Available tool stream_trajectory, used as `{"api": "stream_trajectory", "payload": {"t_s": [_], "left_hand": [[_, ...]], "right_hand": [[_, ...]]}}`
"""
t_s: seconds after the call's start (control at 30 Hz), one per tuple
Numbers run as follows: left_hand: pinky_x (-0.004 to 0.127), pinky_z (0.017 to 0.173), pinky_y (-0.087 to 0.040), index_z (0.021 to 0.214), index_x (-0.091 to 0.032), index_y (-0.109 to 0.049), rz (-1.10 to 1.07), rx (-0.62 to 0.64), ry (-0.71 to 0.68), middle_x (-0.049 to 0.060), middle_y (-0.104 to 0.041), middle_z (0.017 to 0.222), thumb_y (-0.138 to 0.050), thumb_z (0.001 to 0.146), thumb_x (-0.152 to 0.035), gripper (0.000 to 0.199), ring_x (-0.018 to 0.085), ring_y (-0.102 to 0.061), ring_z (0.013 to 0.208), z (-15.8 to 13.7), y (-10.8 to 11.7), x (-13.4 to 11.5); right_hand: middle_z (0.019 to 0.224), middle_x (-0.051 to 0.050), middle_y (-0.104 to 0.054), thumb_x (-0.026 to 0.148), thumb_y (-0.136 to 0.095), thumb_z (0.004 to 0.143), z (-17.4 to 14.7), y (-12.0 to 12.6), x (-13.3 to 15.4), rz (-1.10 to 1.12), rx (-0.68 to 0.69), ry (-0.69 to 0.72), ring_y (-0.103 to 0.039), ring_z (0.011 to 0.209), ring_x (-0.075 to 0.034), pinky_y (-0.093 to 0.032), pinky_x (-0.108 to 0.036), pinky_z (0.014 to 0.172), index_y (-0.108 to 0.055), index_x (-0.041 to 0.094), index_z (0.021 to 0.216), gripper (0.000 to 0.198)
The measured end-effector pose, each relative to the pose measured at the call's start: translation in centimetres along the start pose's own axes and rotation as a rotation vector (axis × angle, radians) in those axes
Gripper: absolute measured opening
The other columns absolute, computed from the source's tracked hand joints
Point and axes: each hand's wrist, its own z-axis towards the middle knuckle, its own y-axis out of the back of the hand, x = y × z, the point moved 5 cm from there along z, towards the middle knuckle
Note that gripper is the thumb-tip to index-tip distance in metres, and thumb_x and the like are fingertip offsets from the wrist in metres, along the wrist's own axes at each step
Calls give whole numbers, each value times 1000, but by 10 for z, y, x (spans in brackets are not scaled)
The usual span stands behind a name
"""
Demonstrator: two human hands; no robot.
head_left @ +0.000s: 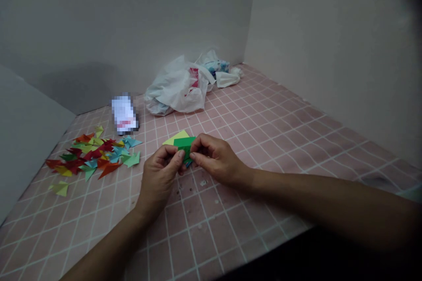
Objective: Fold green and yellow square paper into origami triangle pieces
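Note:
A small green sheet of origami paper [184, 143] is held up between my two hands above the table. My left hand [161, 167] pinches its left side, thumb in front. On the right side, my right hand [214, 158] grips the edge between thumb and fingers. Part of the paper is covered by my fingertips, so its folds are hard to make out. Just behind it lies yellow paper [177, 137], partly hidden by the green one. A bit of blue shows below the green paper, close to my fingers.
A pile of folded paper pieces [95, 151] in several colours lies at the left. Behind it a lit phone [124, 114], blurred out, leans near the wall. A white plastic bag [180, 88] and a tissue pack [217, 66] sit at the back. A pink checked cloth [263, 131] covers the table.

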Motion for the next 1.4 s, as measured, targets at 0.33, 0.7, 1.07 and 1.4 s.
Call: {"api": "stream_trajectory", "payload": {"t_s": [0.33,0.7,1.07,1.4], "left_hand": [[22,54,-46,74,-18,-63,70,-6,-26,-4,-61,57,-70,81,-26,13,10,-56,53,-2,-1,-7],[21,51,-45,73,-18,-63,93,-7,-63,-4,-60,55,-69,82,-24,11,9,-54,51,-4,-3,-9],[19,48,-41,73,-18,-62,124,-6,-35,-6,-56,51,-68,83,-26,14,8,-51,48,-4,-2,-7],[18,47,-38,76,-17,-62,94,-55,-9,-7,-55,50,-68,82,-29,14,7,-48,46,0,0,-2]], "right_hand": [[70,1,-56,18,-59,84,-1,1,3,-26,-17,11,-52,65,-13,-41,-26,60,-52,20,75,11],[66,3,-52,21,-59,83,-3,2,4,0,-50,-13,-46,60,-11,-35,-25,56,-50,20,73,13],[64,4,-52,20,-61,81,-3,2,0,9,-71,-51,-46,59,-10,-34,-24,54,-50,20,73,13],[74,4,-56,22,-62,84,0,-1,-6,213,-20,-67,-56,62,-10,-46,-24,57,-54,20,84,9]]}}
